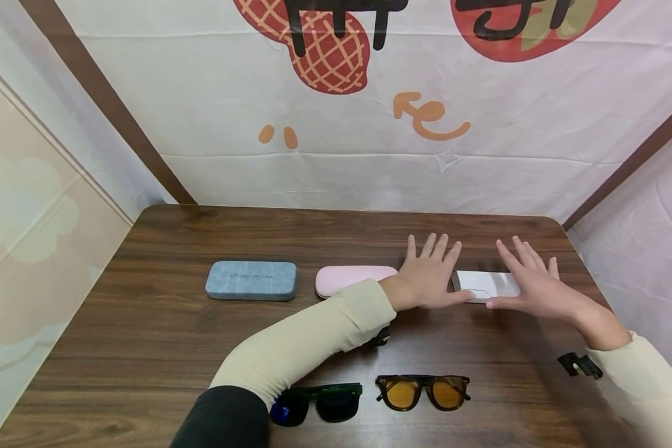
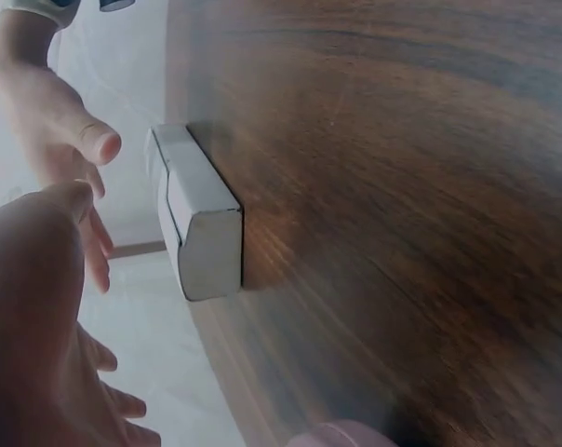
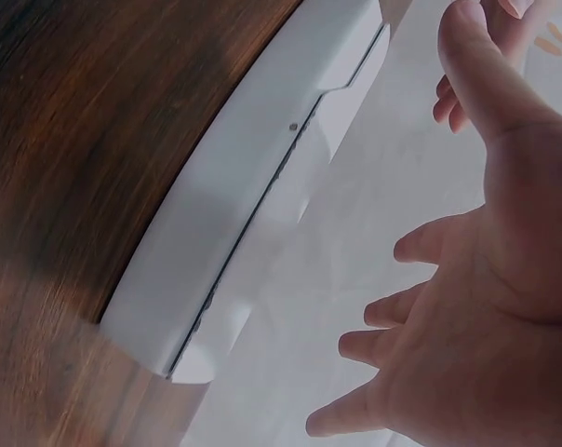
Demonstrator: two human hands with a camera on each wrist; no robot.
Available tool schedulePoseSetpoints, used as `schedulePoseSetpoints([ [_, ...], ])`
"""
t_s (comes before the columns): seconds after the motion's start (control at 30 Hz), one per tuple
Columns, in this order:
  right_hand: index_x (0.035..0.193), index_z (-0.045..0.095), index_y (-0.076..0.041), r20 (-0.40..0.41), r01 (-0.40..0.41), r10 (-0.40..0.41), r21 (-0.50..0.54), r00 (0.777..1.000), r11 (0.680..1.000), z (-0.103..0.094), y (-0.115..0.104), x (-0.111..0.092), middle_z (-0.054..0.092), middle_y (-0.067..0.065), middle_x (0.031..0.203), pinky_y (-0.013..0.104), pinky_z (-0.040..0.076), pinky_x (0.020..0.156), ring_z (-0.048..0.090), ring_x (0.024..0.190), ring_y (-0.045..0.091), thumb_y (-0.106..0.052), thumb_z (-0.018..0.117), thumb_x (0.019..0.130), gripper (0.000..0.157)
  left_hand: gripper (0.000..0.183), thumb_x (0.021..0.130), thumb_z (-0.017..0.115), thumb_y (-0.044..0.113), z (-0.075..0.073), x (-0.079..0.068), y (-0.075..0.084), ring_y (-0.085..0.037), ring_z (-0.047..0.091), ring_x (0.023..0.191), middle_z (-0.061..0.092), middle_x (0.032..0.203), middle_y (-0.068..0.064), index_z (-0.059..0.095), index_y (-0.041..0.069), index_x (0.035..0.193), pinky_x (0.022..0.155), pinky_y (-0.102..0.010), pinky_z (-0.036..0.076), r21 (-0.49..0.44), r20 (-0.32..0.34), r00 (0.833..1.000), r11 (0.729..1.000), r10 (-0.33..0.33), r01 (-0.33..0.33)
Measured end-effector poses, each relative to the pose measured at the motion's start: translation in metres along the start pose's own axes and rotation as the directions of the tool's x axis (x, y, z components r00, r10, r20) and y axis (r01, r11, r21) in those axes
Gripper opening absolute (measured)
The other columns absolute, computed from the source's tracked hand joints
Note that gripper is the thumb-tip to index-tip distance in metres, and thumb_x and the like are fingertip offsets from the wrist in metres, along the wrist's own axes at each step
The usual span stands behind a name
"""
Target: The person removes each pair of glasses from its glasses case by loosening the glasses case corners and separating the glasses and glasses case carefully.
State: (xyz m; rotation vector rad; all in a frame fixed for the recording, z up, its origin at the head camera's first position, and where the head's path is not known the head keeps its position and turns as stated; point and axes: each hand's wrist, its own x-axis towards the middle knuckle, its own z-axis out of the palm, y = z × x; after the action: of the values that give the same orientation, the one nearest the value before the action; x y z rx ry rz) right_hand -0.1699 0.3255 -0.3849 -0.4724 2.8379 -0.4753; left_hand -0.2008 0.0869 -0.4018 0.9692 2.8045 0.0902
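A white glasses case lies closed on the table between my two hands. My left hand hovers at its left end, fingers spread and straight, and my right hand is likewise spread at its right end. In the left wrist view the case stands apart from the left hand, with a gap visible. The right wrist view shows the dark seam along the case, with the right hand beside it holding nothing.
Left of the white case lie a pink glasses case, partly covered by the left forearm, and a blue-grey case. Nearer are dark sunglasses, partly behind the left sleeve, and amber-lensed sunglasses. A printed cloth hangs behind the table.
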Motion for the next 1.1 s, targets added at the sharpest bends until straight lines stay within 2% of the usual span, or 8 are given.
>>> schedulePoseSetpoints([
  [0.33,0.161,0.001,0.001,0.015,-0.057,0.056,0.014,0.998,0.998,-0.003,0.014,-0.003,-0.009,0.04,0.16,0.086,-0.004,0.097,-0.005,0.145,0.061,-0.052,0.083,0.08,0.127,0.095,0.095,0.031,0.079,0.002,0.009,0.011,-0.025,0.004,0.156,0.005,0.171,-0.006,0.001,0.022,0.165,0.122,-0.056,0.007,0.002,0.038,0.999,1.0,-0.003,0.003],
  [0.63,0.16,0.001,0.004,0.021,-0.1,0.1,0.014,0.995,0.995,-0.004,0.028,-0.004,-0.009,0.042,0.158,0.087,0.0,0.097,-0.001,0.142,0.066,-0.052,0.083,0.08,0.127,0.093,0.096,0.031,0.078,0.005,0.014,0.015,-0.025,0.007,0.156,0.007,0.171,-0.005,0.005,0.022,0.165,0.123,-0.053,0.009,-0.017,0.033,0.999,1.0,0.005,-0.004],
  [0.9,0.159,0.004,0.007,0.04,-0.116,0.116,0.006,0.992,0.993,0.0,0.043,-0.004,-0.002,0.046,0.156,0.088,0.006,0.095,0.002,0.14,0.067,-0.052,0.084,0.079,0.128,0.098,0.093,0.035,0.081,0.011,0.018,0.019,-0.022,0.009,0.156,0.008,0.17,-0.004,0.004,0.022,0.165,0.123,-0.04,0.017,-0.019,0.057,0.998,0.999,0.04,-0.039],
  [1.1,0.156,0.006,0.014,0.035,-0.051,0.05,0.042,0.998,0.998,0.003,0.053,-0.005,0.002,0.05,0.153,0.085,0.014,0.097,0.006,0.137,0.071,-0.043,0.086,0.079,0.124,0.094,0.096,0.033,0.077,0.011,0.021,0.023,-0.021,0.013,0.155,0.011,0.17,-0.004,0.006,0.021,0.165,0.122,-0.036,0.021,0.009,0.049,0.998,0.999,0.051,-0.051],
])
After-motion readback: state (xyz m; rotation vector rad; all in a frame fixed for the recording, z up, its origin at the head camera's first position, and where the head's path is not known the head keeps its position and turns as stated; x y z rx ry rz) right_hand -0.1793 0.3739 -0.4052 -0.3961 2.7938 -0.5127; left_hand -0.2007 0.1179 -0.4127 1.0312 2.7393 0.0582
